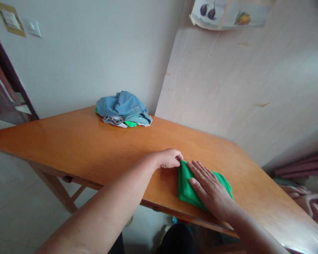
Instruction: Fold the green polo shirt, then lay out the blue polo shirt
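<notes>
The folded green cloth (185, 185) lies just beside the near edge of the wooden table (69, 141). From where I stand, its layers could skew if the left hand (171, 158) tugged while the right hand (209, 187) pressed unevenly. The cloth sits to the right of the left hand, whose fingertips pinch its far left corner, and under the right, laid flat with fingers nearly together. A rumpled clothes pile (123, 106) rests at the far edge.
</notes>
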A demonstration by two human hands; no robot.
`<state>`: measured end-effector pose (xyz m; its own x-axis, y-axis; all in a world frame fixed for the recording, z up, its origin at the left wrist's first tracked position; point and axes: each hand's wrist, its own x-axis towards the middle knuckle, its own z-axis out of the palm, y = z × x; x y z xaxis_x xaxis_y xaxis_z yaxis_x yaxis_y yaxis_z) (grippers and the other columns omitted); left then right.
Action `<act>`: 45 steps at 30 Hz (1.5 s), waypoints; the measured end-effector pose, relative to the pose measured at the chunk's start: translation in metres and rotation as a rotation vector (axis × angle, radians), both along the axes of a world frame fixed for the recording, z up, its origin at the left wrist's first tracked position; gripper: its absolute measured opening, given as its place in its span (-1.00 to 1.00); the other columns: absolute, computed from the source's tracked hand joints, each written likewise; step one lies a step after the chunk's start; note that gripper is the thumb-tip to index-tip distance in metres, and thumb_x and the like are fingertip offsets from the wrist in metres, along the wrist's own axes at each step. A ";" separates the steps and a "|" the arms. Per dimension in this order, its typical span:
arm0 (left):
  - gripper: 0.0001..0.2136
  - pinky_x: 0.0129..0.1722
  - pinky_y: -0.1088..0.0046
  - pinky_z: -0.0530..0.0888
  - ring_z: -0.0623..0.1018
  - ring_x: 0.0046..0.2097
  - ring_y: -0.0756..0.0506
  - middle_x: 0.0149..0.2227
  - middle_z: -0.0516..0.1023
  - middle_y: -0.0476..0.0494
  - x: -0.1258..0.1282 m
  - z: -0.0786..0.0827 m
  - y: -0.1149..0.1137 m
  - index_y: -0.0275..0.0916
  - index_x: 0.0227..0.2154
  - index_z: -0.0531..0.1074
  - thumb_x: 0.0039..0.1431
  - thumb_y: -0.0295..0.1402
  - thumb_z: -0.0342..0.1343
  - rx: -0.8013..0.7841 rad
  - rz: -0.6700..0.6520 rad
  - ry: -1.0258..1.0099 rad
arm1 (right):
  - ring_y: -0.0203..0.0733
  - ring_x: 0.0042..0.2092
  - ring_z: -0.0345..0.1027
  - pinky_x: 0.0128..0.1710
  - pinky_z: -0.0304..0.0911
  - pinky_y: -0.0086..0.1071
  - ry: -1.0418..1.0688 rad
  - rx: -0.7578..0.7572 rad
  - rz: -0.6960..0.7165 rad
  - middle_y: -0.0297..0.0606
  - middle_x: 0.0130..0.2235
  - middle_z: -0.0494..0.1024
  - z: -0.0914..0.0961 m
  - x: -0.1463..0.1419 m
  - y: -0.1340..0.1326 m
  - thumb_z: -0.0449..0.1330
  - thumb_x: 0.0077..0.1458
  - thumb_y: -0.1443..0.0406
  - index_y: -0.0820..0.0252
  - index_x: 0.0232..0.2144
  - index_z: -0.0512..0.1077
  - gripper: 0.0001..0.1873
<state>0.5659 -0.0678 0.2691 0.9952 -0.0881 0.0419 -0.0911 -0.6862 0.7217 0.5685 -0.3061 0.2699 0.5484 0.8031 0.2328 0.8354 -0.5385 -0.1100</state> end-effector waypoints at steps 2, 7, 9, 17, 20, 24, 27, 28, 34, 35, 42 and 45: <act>-0.75 -0.23 0.49 0.45 0.58 -0.22 -0.09 -0.27 0.66 -0.03 -0.002 0.001 -0.003 -0.17 -0.23 0.58 0.00 -0.45 0.15 0.032 0.041 -0.008 | -0.02 0.43 -0.20 0.36 -0.04 0.08 0.000 -0.019 0.012 -0.29 0.43 0.00 0.002 -0.001 0.000 -0.10 0.39 0.02 -0.11 0.42 -0.08 -0.37; -0.80 -0.14 0.37 0.45 0.58 -0.19 -0.16 -0.25 0.65 -0.05 -0.004 0.003 -0.008 -0.11 -0.26 0.58 0.04 -0.36 0.14 0.098 0.121 -0.031 | 0.09 0.43 -0.22 0.33 -0.03 0.18 -0.001 -0.079 0.036 -0.26 0.45 -0.08 0.009 -0.005 0.001 -0.04 0.36 -0.02 -0.20 0.42 -0.11 -0.33; -0.80 -0.16 0.39 0.45 0.58 -0.19 -0.15 -0.25 0.65 -0.03 -0.004 0.003 -0.009 -0.10 -0.26 0.57 0.05 -0.37 0.12 0.105 0.122 -0.036 | 0.12 0.43 -0.24 0.31 -0.03 0.21 -0.001 -0.098 0.047 -0.23 0.45 -0.09 0.012 -0.006 0.001 -0.02 0.34 -0.04 -0.21 0.42 -0.12 -0.31; -0.77 -0.24 0.49 0.45 0.58 -0.18 -0.09 -0.21 0.66 -0.01 0.005 -0.013 0.001 -0.11 -0.21 0.56 0.10 -0.39 0.08 0.045 0.053 -0.062 | 0.15 0.43 -0.22 0.31 -0.09 0.27 0.007 -0.071 0.106 -0.14 0.44 -0.06 0.018 -0.010 0.000 0.09 0.27 -0.07 -0.10 0.43 -0.13 -0.18; -0.77 -0.24 0.50 0.45 0.57 -0.19 -0.07 -0.23 0.66 -0.02 0.007 -0.018 0.005 -0.15 -0.23 0.56 0.09 -0.43 0.05 -0.051 0.001 -0.057 | 0.20 0.40 -0.06 0.31 -0.09 0.30 -0.037 0.017 0.162 -0.03 0.40 0.11 0.018 -0.015 -0.004 0.19 0.16 -0.11 0.05 0.39 0.02 -0.12; -0.77 -0.28 0.52 0.44 0.57 -0.22 -0.06 -0.25 0.65 -0.03 0.005 -0.016 0.005 -0.20 -0.25 0.54 0.04 -0.46 0.05 -0.128 -0.022 -0.051 | 0.18 0.20 0.30 0.14 0.26 0.11 -0.131 0.143 0.184 0.03 0.20 0.41 0.014 -0.021 -0.011 0.32 0.06 -0.05 0.15 0.11 0.35 -0.34; -0.78 -0.33 0.52 0.42 0.56 -0.25 -0.06 -0.28 0.64 -0.02 0.003 -0.013 0.005 -0.21 -0.23 0.53 0.04 -0.39 0.09 -0.137 -0.027 -0.042 | 0.04 0.04 0.42 -0.03 0.39 -0.09 -0.122 0.178 0.235 -0.05 0.02 0.52 0.014 -0.021 -0.012 0.31 0.14 0.11 0.15 0.00 0.39 -0.57; -0.78 -0.34 0.52 0.42 0.55 -0.26 -0.06 -0.28 0.64 -0.02 0.002 -0.012 0.005 -0.20 -0.23 0.53 0.04 -0.37 0.10 -0.130 -0.030 -0.041 | 0.01 0.02 0.43 -0.03 0.38 -0.12 -0.112 0.189 0.263 -0.08 -0.01 0.54 0.015 -0.020 -0.012 0.28 0.17 0.17 0.15 -0.01 0.39 -0.63; -0.76 -0.29 0.51 0.42 0.55 -0.24 -0.07 -0.25 0.63 -0.01 0.001 -0.011 0.004 -0.16 -0.22 0.53 -0.01 -0.39 0.15 -0.018 -0.014 -0.061 | -0.13 -0.17 0.48 -0.18 0.37 -0.28 -0.014 0.242 0.163 -0.21 -0.20 0.58 0.023 -0.016 -0.012 0.11 0.32 0.23 0.11 -0.03 0.40 -0.79; -0.77 -0.28 0.50 0.43 0.55 -0.23 -0.08 -0.25 0.63 -0.01 0.000 -0.010 0.003 -0.15 -0.22 0.53 0.01 -0.38 0.15 -0.003 -0.005 -0.062 | -0.16 -0.23 0.48 -0.24 0.36 -0.31 0.014 0.250 0.125 -0.24 -0.24 0.57 0.024 -0.017 -0.013 0.09 0.33 0.22 0.10 -0.07 0.41 -0.81; -0.80 -0.26 0.49 0.43 0.57 -0.21 -0.09 -0.26 0.63 0.02 -0.005 -0.002 -0.001 -0.12 -0.27 0.54 0.01 -0.39 0.15 0.050 0.049 -0.064 | -0.23 -0.41 0.42 -0.42 0.30 -0.37 0.068 0.270 0.072 -0.33 -0.41 0.53 0.024 -0.020 -0.018 0.05 0.35 0.19 0.10 -0.11 0.44 -0.79; -0.80 -0.22 0.47 0.44 0.57 -0.20 -0.10 -0.26 0.64 0.01 -0.006 0.000 -0.002 -0.12 -0.29 0.54 0.00 -0.41 0.13 0.052 0.050 -0.063 | -0.14 -0.24 0.52 -0.26 0.40 -0.31 0.051 0.236 0.146 -0.25 -0.25 0.61 0.021 -0.022 -0.017 0.06 0.34 0.23 0.10 0.06 0.40 -0.71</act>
<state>0.5601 -0.0697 0.2688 0.9940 -0.0425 0.1011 -0.1001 -0.7275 0.6788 0.5465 -0.3236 0.2912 0.4464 0.8017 0.3976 0.8925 -0.3671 -0.2620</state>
